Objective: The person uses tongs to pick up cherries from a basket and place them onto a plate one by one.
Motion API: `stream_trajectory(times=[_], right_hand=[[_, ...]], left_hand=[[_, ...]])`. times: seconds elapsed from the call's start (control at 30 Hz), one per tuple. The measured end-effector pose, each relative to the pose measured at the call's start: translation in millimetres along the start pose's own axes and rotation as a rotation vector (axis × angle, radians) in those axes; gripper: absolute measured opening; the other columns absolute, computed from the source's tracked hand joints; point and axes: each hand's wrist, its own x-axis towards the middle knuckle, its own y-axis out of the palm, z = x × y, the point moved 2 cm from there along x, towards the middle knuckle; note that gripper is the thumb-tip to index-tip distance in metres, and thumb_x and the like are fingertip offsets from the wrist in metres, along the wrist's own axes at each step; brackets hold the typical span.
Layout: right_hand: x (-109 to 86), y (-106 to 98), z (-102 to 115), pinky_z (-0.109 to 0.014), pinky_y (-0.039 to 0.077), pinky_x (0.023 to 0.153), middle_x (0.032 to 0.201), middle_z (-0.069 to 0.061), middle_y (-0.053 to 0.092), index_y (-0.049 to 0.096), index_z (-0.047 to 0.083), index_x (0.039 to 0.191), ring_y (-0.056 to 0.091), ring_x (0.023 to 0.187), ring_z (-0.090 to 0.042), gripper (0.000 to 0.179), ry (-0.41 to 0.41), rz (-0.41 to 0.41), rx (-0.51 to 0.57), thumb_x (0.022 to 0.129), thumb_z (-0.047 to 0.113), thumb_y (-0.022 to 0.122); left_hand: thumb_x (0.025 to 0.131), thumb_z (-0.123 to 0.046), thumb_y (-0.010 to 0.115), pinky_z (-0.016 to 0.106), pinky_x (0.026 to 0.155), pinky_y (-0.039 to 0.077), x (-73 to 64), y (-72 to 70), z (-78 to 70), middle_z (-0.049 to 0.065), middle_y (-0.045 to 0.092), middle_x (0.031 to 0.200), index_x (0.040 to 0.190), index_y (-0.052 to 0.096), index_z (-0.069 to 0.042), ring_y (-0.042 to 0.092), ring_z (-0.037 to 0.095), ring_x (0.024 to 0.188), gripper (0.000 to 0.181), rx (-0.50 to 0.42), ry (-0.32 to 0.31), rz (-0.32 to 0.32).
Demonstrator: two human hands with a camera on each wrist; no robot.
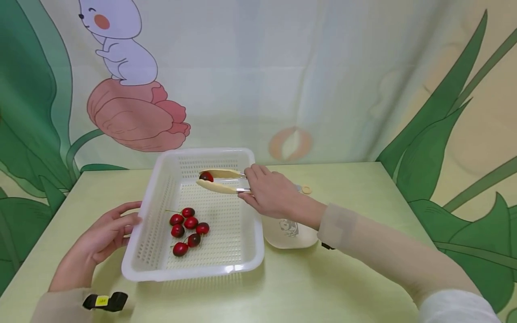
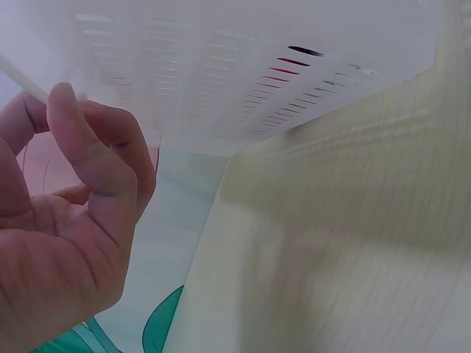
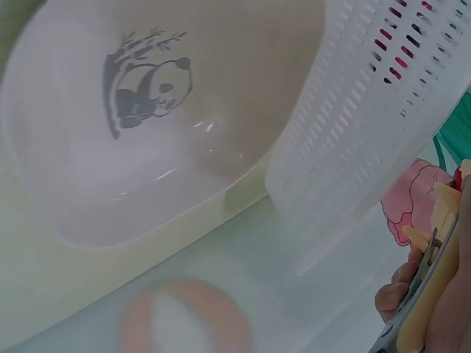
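My right hand (image 1: 272,190) grips a pair of food tongs (image 1: 220,187) with cream-coloured tips. Between those tips is a dark red cherry (image 1: 206,176), held over the far part of a white plastic basket (image 1: 258,242). Several more cherries (image 1: 191,223), some with stems, lie on the basket's perforated floor, left of its middle. My left hand (image 1: 107,231) holds the basket's left rim, its fingers curled at the edge in the left wrist view. Partly hidden under my right forearm, a pale plate (image 1: 278,240) with a grey panda print stands just right of the basket.
The pale green table (image 1: 323,287) ends at the back against a printed curtain (image 1: 343,89). The tongs' ring-shaped end (image 1: 306,189) sticks out behind my right hand. Dark bands (image 1: 106,301) circle the wrists.
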Motion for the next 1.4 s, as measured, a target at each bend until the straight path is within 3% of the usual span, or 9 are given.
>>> stream_trajectory(times=[0.37,0.67,0.97,1.4], right_hand=[[-31.3,-3.6,-25.9,-0.028,0.043,0.054,0.091,-0.003,0.043,0.045,0.004,0.114,0.044,0.075,-0.018,0.041,0.044,-0.027,0.059,0.108,0.045,0.045],[-56.6,0.2,-40.7,-0.031,0.045,0.058,0.094,-0.003,0.046,0.048,0.003,0.121,0.045,0.077,-0.018,0.045,0.113,-0.050,0.141,0.107,0.046,0.047],[-84.5,-0.5,-51.3,-0.031,0.043,0.056,0.094,-0.005,0.046,0.050,0.000,0.124,0.043,0.074,-0.019,0.049,0.164,-0.091,0.151,0.105,0.045,0.051],[-123.7,18.8,-63.8,-0.028,0.040,0.054,0.094,-0.004,0.046,0.050,0.001,0.123,0.043,0.074,-0.018,0.048,0.248,-0.035,0.165,0.104,0.045,0.055]], left_hand=[[0.106,-0.020,0.059,0.042,0.087,0.059,0.2,-1.2,-1.9,-0.013,0.062,0.120,0.143,0.039,-0.027,0.070,0.017,0.102,0.042,-0.009,0.000,-0.005],[0.106,-0.019,0.059,0.042,0.087,0.059,0.0,0.6,-0.3,-0.011,0.063,0.121,0.144,0.040,-0.025,0.070,0.019,0.102,0.043,-0.015,0.007,-0.004],[0.106,-0.017,0.058,0.041,0.084,0.060,0.3,-0.4,-1.3,-0.010,0.066,0.118,0.142,0.042,-0.024,0.071,0.019,0.099,0.040,-0.023,0.019,-0.004],[0.105,-0.020,0.060,0.041,0.086,0.059,0.9,-0.3,0.6,-0.011,0.064,0.119,0.147,0.037,-0.020,0.071,0.019,0.101,0.048,0.008,0.010,-0.021]])
